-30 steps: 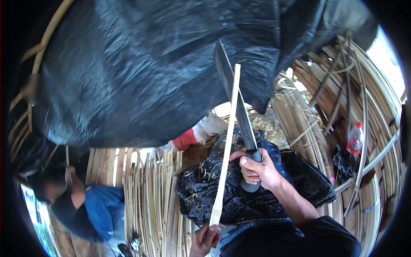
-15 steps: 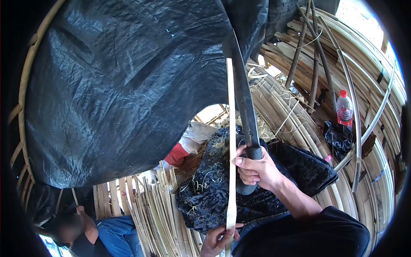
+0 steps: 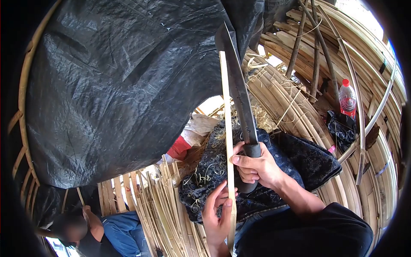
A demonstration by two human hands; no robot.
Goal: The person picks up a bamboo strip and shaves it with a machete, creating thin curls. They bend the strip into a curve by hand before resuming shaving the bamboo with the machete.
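Observation:
My right hand [image 3: 257, 165] is wrapped round the dark handle of a machete [image 3: 240, 92], its long blade pointing up and away from me. The thumb of that hand presses on a narrow, pale bamboo strip [image 3: 227, 111], which runs upright along the left of the blade. Lower on the strip, my left hand [image 3: 217, 216] curls loosely about it, thumb in front and some fingertips behind. Under both hands a dark patterned cloth [image 3: 205, 184] covers my lap, with thin curled shavings lying on it.
A black tarp [image 3: 107, 94] hangs at left and ahead. Bamboo slats [image 3: 278, 98] are stacked on the right, near a red-capped bottle [image 3: 347, 98] and a black plastic bag [image 3: 341, 130]. More strips [image 3: 167, 210] lie lower left, beside another person [image 3: 122, 231].
My left hand has moved up the strip, nearer my right hand. The strip and machete have shifted slightly left and up, with the strip leaning a little more.

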